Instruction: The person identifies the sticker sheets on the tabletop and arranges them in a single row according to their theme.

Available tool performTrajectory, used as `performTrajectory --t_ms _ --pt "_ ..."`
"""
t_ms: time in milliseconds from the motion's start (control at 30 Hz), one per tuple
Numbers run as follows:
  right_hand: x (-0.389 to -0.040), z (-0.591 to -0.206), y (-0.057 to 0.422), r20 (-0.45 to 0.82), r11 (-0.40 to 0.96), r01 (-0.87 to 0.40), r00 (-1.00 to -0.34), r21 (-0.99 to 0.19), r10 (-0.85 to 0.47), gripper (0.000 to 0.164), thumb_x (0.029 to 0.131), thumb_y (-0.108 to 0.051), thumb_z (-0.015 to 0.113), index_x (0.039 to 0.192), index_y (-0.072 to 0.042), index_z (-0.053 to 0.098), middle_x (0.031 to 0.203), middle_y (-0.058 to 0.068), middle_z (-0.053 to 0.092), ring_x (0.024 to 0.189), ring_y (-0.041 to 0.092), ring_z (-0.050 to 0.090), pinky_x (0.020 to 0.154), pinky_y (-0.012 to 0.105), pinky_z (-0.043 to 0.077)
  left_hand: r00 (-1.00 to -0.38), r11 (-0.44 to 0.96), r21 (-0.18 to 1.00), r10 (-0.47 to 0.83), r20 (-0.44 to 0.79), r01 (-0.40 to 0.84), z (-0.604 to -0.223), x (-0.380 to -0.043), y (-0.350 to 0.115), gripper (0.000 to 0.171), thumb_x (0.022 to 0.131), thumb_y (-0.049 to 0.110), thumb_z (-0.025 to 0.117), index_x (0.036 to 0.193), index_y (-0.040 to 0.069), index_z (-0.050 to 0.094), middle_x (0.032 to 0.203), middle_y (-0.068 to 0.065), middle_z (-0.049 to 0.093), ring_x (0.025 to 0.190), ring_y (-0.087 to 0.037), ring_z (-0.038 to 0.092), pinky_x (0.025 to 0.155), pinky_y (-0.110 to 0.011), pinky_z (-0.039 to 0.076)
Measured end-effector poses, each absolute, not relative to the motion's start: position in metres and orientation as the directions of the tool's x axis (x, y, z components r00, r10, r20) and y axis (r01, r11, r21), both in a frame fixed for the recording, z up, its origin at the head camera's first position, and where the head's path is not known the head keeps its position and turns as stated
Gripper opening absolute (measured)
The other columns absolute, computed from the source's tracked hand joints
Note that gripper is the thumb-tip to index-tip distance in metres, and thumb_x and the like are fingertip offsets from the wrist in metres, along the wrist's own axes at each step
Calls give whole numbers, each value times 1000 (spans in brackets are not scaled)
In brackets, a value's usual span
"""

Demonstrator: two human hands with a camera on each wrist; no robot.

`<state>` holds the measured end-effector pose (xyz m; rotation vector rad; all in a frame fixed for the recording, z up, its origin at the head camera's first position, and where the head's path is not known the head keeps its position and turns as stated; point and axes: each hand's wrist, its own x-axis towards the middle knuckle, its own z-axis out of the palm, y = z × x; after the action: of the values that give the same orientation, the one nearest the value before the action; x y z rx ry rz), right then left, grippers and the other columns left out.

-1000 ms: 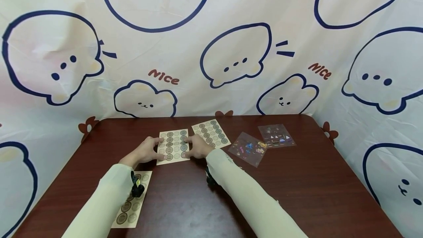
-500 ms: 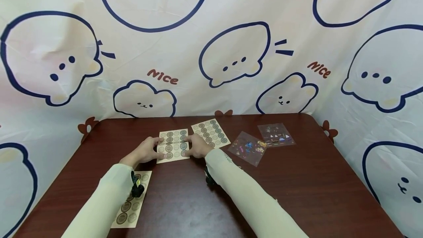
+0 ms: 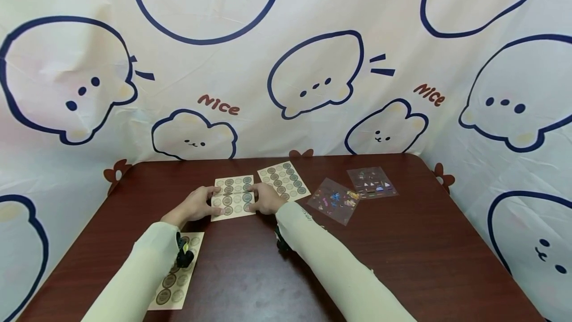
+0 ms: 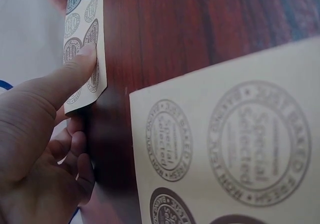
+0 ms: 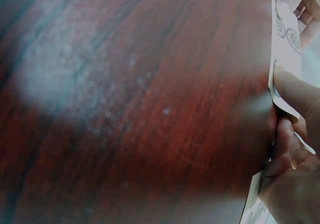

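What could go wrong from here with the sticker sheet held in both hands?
The middle sheet might crease: the left hand and right hand pinch its opposite sides, and an edge bends in the left wrist view. The left sleeve covers part of the near sheet in the head view and could drag it. The right hand sits beside the far sheet and may nudge it.

On my head feed I see a cream sheet (image 3: 233,198) bearing columns of pale and dark round labels (image 3: 228,200); it's left of centre in the lower half, gripped at both side edges, slightly slanted, bent crosswise.
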<state>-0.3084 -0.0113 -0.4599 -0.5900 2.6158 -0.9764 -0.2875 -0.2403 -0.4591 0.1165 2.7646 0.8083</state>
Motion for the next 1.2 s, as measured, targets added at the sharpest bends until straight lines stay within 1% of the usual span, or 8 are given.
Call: performTrajectory --t_ms 200,333,433,567,767,900,1067,1200 --pt "-309 -462 -11 -118 678 -273 -875 -682 -470 56 89 -15 79 141 -7 59 97 6 56 79 13 44 71 25 37 -962 840 542 148 -228 1 -461 -289 -240 77 87 20 81 150 -3 43 125 -21 61 109 -27 53 104 -49 43" --pt "-308 -464 -10 -116 678 -269 -877 -684 -466 56 88 -14 79 140 -7 59 99 5 56 82 14 46 73 26 39 -961 839 543 145 -236 -7 -462 -289 -239 78 87 19 80 151 -3 41 132 -25 59 120 -32 54 110 -53 41" --pt "-308 -467 -10 -120 687 -261 -883 -678 -453 56 88 -15 79 140 -8 60 104 4 58 85 13 48 76 25 42 -960 834 551 147 -238 -9 -464 -289 -238 79 88 19 80 152 -3 40 141 -28 55 132 -35 50 114 -55 37" --pt "-308 -469 -9 -130 692 -248 -886 -678 -445 56 89 -16 79 141 -9 59 110 5 60 88 13 49 80 26 44 -959 833 554 158 -236 1 -466 -288 -237 79 88 20 79 152 -4 39 146 -30 51 136 -37 47 115 -56 37" --pt "-306 -467 -9 -115 695 -264 -887 -669 -447 57 88 -15 79 141 -9 59 112 6 63 88 12 51 82 26 46 -959 827 561 180 -219 27 -466 -285 -235 78 89 18 78 151 -6 39 152 -31 44 142 -42 42 116 -56 35" --pt "-304 -464 -9 -106 704 -280 -886 -653 -451 58 88 -16 80 142 -10 58 114 6 65 90 12 54 84 27 48 -959 824 564 199 -203 52 -463 -283 -235 78 87 19 80 150 -7 41 152 -32 43 141 -43 43 114 -57 37" --pt "-303 -462 -9 -96 694 -298 -878 -655 -468 60 88 -16 80 143 -8 57 118 7 67 95 12 58 88 27 50 -965 823 563 202 -170 73 -461 -279 -236 79 85 20 81 149 -5 44 150 -31 46 139 -43 46 112 -56 39" --pt "-303 -462 -9 -85 674 -302 -875 -674 -477 62 87 -15 80 143 -6 56 113 8 67 89 11 56 84 24 49 -968 825 552 220 -119 120 -458 -275 -238 79 83 22 82 148 -5 46 145 -32 50 135 -45 48 110 -57 41"
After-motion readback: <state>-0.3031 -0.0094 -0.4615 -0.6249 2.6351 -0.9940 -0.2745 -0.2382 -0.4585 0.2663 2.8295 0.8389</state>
